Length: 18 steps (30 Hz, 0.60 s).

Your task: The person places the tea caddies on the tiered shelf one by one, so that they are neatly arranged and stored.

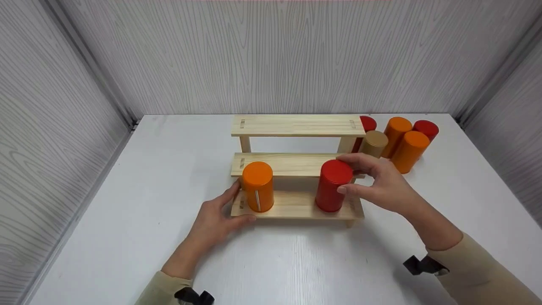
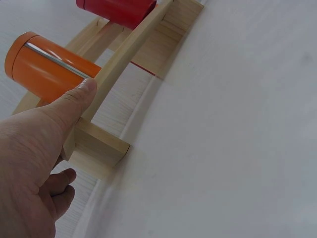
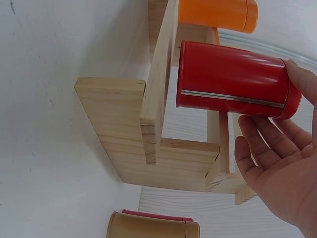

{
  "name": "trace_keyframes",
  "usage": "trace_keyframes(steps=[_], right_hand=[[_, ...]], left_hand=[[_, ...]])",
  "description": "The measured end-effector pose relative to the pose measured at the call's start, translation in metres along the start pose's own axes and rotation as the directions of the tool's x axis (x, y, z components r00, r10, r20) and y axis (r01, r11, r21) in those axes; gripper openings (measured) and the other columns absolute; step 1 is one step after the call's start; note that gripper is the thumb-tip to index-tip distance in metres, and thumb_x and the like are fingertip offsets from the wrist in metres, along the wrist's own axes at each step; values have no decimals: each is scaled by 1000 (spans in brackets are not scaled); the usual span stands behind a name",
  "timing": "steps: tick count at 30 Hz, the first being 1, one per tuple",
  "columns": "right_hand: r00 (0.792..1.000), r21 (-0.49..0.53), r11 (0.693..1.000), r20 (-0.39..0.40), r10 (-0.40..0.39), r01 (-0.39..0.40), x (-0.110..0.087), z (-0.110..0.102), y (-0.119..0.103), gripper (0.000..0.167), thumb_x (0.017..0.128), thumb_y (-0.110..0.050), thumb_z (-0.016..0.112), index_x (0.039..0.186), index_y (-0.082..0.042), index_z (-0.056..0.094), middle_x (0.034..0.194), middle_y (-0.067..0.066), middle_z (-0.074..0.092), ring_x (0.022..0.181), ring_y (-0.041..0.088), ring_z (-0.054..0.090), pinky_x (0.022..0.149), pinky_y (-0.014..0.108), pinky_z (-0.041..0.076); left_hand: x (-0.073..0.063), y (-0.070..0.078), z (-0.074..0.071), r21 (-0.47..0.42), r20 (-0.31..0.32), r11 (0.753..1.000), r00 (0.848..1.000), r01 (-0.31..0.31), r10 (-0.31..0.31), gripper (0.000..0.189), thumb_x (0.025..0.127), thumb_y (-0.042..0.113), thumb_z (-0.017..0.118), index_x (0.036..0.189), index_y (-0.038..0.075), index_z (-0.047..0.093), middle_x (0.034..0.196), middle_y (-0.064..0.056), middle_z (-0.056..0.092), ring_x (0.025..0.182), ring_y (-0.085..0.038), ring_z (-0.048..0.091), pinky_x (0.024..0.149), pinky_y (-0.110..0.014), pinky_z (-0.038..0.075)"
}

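Observation:
A three-step wooden rack point(image 1: 298, 126) stands on the white table. My left hand point(image 1: 214, 220) grips the left end of its lowest step, the thumb along the front edge; the left wrist view shows the other fingers curled below the board. Beside that thumb, an orange canister point(image 1: 258, 186) stands upright on the lowest step, its silver seam facing me. Toward the right end of the same step is a red canister point(image 1: 332, 186), upright. My right hand point(image 1: 381, 182) holds it near the lid between thumb and fingers; the right wrist view shows its base point(image 3: 181, 74) at the step.
Behind the rack's right end stand several more canisters: a gold one point(image 1: 374, 144), orange ones point(image 1: 410, 151) and red ones point(image 1: 427, 128), one partly hidden by the rack. White wood-grain panels point(image 1: 275, 55) enclose the table at the back and sides.

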State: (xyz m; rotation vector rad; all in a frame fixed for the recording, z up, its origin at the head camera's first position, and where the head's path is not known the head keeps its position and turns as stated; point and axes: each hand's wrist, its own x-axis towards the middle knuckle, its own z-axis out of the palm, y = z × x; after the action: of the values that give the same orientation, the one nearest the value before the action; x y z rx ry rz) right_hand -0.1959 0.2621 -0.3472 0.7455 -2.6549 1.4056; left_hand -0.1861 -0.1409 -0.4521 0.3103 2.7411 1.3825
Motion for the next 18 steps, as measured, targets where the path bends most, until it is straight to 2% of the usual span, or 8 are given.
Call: trace_keyframes(steps=[18], right_hand=[[1000,-2,1000,0,12,-12,0,3,3,58,89,-15,89,142,-13,67,124,-5,74,106,17,69,93,34,59]], left_hand=[[0,0,0,9,-5,1000,1000,-9,9,108,78,59,91,166,28,36,163,5,45,154,-26,38,126,-51,31]])
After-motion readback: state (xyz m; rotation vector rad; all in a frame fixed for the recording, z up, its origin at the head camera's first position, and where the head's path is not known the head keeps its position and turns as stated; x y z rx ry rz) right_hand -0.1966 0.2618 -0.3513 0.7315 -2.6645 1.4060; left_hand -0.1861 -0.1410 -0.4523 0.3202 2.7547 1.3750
